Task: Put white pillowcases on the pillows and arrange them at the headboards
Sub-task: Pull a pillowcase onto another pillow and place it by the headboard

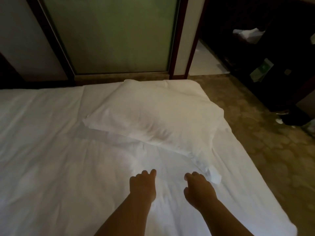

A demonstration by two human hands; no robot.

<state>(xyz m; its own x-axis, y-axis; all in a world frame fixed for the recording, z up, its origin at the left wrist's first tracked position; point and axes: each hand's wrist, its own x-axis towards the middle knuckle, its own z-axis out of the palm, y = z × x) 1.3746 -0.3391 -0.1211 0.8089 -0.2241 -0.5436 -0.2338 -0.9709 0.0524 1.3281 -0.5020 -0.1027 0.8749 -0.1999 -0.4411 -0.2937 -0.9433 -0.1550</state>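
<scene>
A white pillow (153,114) in a white pillowcase lies slanted across the far right part of the bed (51,150). The case's loose open end (214,176) trails off the pillow's near right corner onto the sheet. My left hand (142,186) hovers over the sheet just short of the pillow, fingers loosely curled downward and holding nothing. My right hand (199,189) is beside it, fingers also loosely curled, its fingertips close to the trailing end of the case but apart from it.
Past the bed's far edge stands a frosted green glass panel (115,34) in a dark frame. Patterned carpet (264,142) runs along the bed's right side. Dark furniture (272,65) with white cloth and green packets stands at the far right.
</scene>
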